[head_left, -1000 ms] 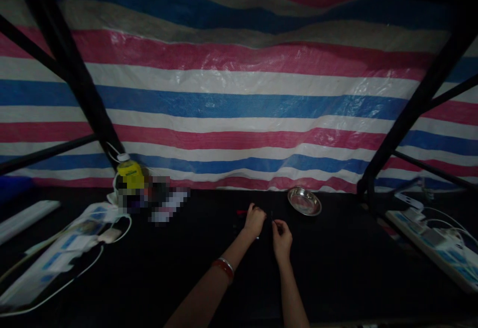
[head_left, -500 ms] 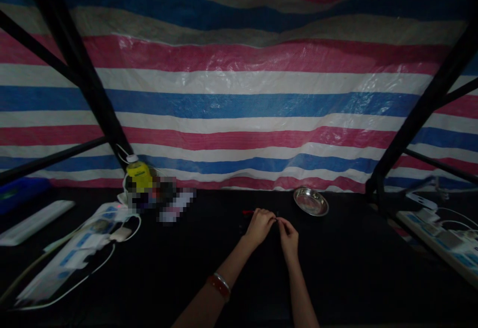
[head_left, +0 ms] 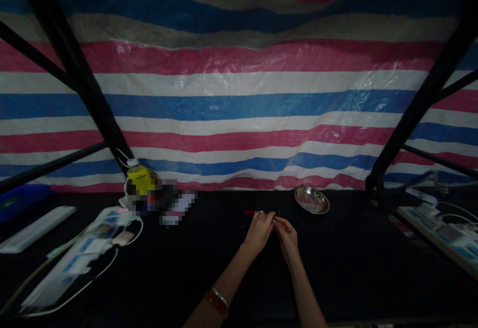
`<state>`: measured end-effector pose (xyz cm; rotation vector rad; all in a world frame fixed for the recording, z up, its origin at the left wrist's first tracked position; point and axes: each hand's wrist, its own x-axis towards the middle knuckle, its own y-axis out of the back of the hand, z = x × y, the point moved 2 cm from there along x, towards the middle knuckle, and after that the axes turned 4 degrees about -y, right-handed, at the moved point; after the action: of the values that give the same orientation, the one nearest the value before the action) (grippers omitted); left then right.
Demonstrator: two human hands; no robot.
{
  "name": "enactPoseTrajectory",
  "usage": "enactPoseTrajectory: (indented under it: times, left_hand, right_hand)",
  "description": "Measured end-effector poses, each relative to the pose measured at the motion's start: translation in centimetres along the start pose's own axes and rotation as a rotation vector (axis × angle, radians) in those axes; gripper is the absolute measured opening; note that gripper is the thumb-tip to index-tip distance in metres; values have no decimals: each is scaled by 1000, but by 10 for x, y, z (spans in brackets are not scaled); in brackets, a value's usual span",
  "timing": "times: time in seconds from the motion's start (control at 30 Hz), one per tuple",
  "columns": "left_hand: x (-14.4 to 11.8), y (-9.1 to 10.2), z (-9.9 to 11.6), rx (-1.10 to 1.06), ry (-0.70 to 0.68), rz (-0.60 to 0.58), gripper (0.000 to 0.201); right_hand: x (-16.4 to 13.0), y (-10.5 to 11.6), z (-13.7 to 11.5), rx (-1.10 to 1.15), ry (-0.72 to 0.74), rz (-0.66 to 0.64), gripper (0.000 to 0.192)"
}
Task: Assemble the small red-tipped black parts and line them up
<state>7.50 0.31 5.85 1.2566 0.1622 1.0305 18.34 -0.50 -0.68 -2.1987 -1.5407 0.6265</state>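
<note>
Now drawn together at lower centre of the frame, left hand (head_left: 259, 229) and right hand (head_left: 287, 233) fingertip to fingertip, apparently pinching some tiny dark part too dim to identify, just below the red-handled tool (head_left: 251, 212) lying on the black table (head_left: 336, 268).

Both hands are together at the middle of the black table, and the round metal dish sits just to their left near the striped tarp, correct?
Not quite. In the head view the metal dish lies to the right of the hands, not the left. The left hand and right hand do meet at the middle of the black table, near the striped tarp.
</note>
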Motion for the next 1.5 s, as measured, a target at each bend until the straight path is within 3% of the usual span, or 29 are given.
enactPoseTrajectory:
  times: [0.23,0.33,0.43,0.57,1.0,1.4,1.5]
  left_hand:
    - [-6,13,-22,-184,59,134,47]
    - [-12,20,-49,-172,204,228,27]
    - [-23,19,-79,-119,329,219,17]
    - [-34,9,-102,-174,317,180,19]
    - [-39,0,-114,-387,390,217,18]
    - [-45,14,-113,-1011,674,496,33]
    - [-45,10,-111,-1079,686,494,34]
  right_hand:
    - [4,3,6,154,-157,2,33]
    - [10,7,7,236,-162,68,35]
    - [15,10,8,243,-113,116,36]
    - [20,10,10,135,-37,107,35]
    - [37,0,15,67,58,189,43]
    - [30,-3,12,62,43,180,40]
    - [29,-4,10,56,26,155,39]
